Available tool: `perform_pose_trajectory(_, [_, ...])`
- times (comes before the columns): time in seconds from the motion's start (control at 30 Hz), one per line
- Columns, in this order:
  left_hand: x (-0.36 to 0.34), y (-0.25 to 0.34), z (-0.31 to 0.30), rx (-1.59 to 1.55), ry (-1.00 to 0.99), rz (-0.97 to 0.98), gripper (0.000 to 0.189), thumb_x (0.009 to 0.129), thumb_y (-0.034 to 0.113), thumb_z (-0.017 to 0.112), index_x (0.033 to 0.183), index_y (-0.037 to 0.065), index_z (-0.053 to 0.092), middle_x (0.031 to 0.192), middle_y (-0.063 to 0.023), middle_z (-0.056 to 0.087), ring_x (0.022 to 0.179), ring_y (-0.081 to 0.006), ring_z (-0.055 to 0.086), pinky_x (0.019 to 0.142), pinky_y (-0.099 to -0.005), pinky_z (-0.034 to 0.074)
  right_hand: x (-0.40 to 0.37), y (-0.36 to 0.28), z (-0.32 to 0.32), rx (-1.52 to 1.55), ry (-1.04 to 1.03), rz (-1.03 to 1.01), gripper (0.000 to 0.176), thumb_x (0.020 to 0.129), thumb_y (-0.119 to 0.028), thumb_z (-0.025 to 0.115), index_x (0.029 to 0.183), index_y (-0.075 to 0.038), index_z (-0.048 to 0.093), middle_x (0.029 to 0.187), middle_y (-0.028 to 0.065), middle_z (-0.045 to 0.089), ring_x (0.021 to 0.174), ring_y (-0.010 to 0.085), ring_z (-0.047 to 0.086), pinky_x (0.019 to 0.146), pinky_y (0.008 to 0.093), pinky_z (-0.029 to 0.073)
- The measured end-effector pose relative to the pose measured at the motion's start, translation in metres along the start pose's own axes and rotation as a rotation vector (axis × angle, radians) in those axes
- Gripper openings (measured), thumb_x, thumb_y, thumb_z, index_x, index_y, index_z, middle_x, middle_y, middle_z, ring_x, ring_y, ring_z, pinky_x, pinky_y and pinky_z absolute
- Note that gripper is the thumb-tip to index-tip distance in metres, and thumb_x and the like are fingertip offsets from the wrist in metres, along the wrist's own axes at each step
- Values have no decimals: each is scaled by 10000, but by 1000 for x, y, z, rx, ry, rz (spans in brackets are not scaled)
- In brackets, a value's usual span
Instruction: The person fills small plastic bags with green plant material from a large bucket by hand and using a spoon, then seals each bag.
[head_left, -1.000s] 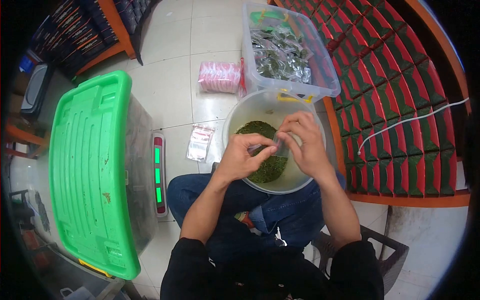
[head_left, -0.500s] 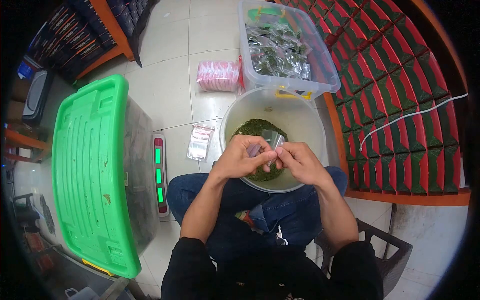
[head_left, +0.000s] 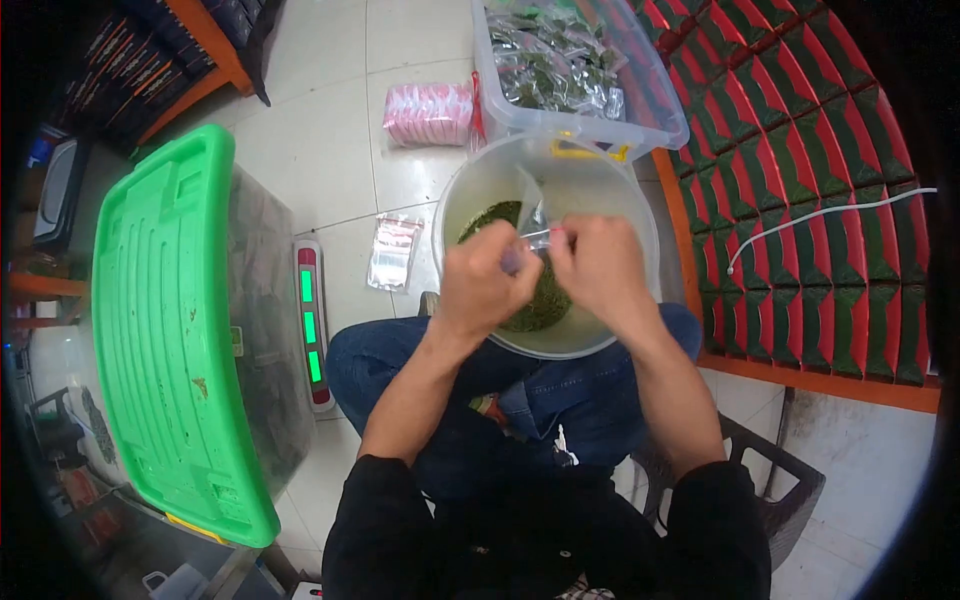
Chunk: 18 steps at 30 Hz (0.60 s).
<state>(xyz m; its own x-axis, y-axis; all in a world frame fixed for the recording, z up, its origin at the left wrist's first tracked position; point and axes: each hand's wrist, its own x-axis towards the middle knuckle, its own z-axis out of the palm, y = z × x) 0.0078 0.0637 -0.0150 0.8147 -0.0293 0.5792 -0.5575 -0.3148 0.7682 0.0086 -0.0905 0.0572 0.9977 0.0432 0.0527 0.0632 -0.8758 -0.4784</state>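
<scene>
Over a round whitish tub (head_left: 625,215), my left hand (head_left: 485,278) and my right hand (head_left: 605,265) pinch a small clear zip bag (head_left: 534,215) by its edges. Both hands are closed, the fingertips close together, and the bag stands upward from them, slightly blurred. Inside the tub lies chopped green leaf material (head_left: 540,308), partly hidden beneath my hands. A flat stack of clear zip bags (head_left: 394,252) rests on the floor left of the tub.
Left stands a scale (head_left: 312,325) with lit green displays, beside a green-lidded bin (head_left: 165,330). A clear plastic box (head_left: 650,125) of filled bags sits behind the tub. Near it lies a pink-and-white pack (head_left: 428,114). Red-and-green boxes (head_left: 790,220) line the right.
Both hands have raised and tilted the bag, which now stands more upright above the fingers. My wrists have turned, showing more of the backs of the hands. The view has shifted slightly.
</scene>
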Motion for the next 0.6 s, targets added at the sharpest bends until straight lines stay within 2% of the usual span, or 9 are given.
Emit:
perform_pose_trajectory(0.1, [17,5,-29,97,-125,-266,204,745,103,841,844,45,672,739,-105,692,665,-296,697,606,-350,548,16,-1,-9,75,-66,-61,279,868,-219,644,738,21,701,672,249,643,671,443,667,676,516,536])
perform_pose_trajectory(0.17, [34,13,-39,-37,-159,61,390,695,126,905,1027,50,715,998,-103,743,911,-286,739,767,-351,586,25,-2,-14,106,-247,-168,327,902,-261,663,747,25,695,628,226,618,587,369,656,614,466,517])
perform_pose_trajectory(0.27, [23,-22,-40,1,-206,174,579,667,124,931,1189,43,694,1195,-130,705,1057,-295,711,884,-353,577,45,9,-1,373,-381,-288,355,912,-289,683,757,30,695,578,192,583,507,284,584,550,402,473])
perform_pose_trajectory(0.3, [26,-26,-43,10,-107,203,557,681,70,922,1187,34,694,1177,-130,707,934,-249,725,818,-338,582,56,19,2,627,-506,-215,321,998,-268,641,861,15,706,633,32,584,583,81,518,521,284,382])
perform_pose_trajectory(0.33, [27,-28,-47,14,-104,198,557,681,70,922,1187,34,694,1177,-130,707,934,-249,725,818,-338,582,72,32,17,628,-514,-217,321,998,-268,641,861,15,706,633,32,584,583,81,518,521,284,382])
perform_pose_trajectory(0.4, [30,-30,-57,-30,31,-3,566,689,79,929,1201,33,691,1188,-125,699,818,-171,703,756,-294,566,100,62,62,535,-386,-4,297,923,-270,681,822,2,742,681,171,679,601,269,634,610,384,496])
perform_pose_trajectory(0.43, [33,-32,-59,-65,54,22,592,674,80,946,1207,25,692,1195,-124,681,744,-111,662,709,-257,539,101,69,81,216,-522,3,255,934,-235,646,882,-9,753,775,181,709,712,304,682,679,407,530])
perform_pose_trajectory(0.53, [31,-29,-56,-171,71,-101,622,630,154,972,1191,65,722,1135,-130,691,831,-187,708,776,-336,577,91,127,163,-527,-656,-180,243,948,-140,556,1044,-39,755,1038,213,734,1015,384,720,861,472,583])
perform_pose_trajectory(0.6, [32,-35,-52,-159,74,-86,623,628,159,976,1188,59,722,1130,-123,688,805,-163,700,762,-327,575,86,130,178,-530,-686,-196,247,948,-128,546,1068,-44,745,1079,216,722,1036,379,715,869,474,585])
